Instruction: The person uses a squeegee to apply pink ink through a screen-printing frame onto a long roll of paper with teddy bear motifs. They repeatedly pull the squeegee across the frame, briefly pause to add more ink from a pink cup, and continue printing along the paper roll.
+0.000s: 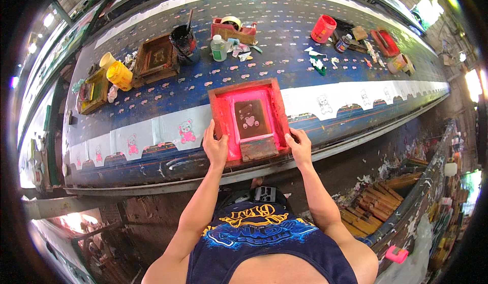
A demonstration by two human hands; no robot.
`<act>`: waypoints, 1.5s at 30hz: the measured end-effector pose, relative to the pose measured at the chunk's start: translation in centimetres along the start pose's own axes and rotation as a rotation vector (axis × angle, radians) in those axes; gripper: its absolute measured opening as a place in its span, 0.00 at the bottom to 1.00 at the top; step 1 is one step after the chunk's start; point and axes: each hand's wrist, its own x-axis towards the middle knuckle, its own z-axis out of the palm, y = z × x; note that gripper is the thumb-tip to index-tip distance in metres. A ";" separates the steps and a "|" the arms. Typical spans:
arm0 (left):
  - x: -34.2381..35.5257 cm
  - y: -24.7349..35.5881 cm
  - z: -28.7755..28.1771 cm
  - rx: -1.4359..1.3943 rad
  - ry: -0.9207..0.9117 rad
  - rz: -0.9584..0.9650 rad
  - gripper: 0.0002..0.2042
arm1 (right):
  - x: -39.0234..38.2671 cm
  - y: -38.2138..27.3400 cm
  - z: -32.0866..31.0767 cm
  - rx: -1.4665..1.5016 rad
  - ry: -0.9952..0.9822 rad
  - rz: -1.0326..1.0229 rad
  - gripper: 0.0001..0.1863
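My left hand (pixel 216 144) and my right hand (pixel 299 144) grip opposite sides of a pink-stained wooden screen frame (pixel 273 98) at the table's front edge. Inside it, a dark stencil (pixel 256 111) shows a small bear with a heart, and a flat squeegee block (pixel 259 149) lies along the near side. The frame sits over a row of white pieces (pixel 152 131): those to the left carry pink bear prints (pixel 186 131), those to the right grey outline bears (pixel 324 103).
On the long blue table (pixel 193 93) stand wooden frames (pixel 155 50), a yellow container (pixel 120 75), a dark bucket (pixel 185 45), a white bottle (pixel 218 48), tape in a dispenser (pixel 231 27), red pots (pixel 323 29) and scraps. A bin of wooden pieces (pixel 376 202) sits below right.
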 end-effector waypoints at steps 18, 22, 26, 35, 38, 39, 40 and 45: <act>-0.9 0.2 5.8 0.192 -0.032 -0.016 0.34 | 3.0 4.3 -5.0 0.040 -0.068 0.034 0.21; -1.0 0.2 5.8 0.208 -0.036 -0.011 0.35 | 2.9 4.0 -5.2 0.084 -0.070 0.039 0.22; -1.1 0.7 5.8 0.273 -0.065 -0.016 0.35 | 2.5 3.4 -5.3 -0.139 -0.021 -0.108 0.22; -1.2 0.9 5.6 0.280 -0.075 -0.010 0.34 | 0.5 -2.3 -2.8 -0.660 -0.478 -0.763 0.24; -1.2 1.0 5.5 0.291 -0.080 -0.001 0.34 | 1.7 -3.2 -1.7 -0.617 -0.450 -0.756 0.18; -1.2 1.0 5.5 0.301 -0.081 0.004 0.34 | 2.2 -3.3 -1.3 -0.610 -0.457 -0.747 0.18; -1.2 1.1 5.6 0.308 -0.085 0.010 0.34 | 2.4 -3.4 -1.2 -0.605 -0.460 -0.737 0.19; -1.2 1.1 5.5 0.297 -0.095 -0.033 0.34 | 2.1 -2.3 -1.1 -0.576 -0.439 -0.793 0.17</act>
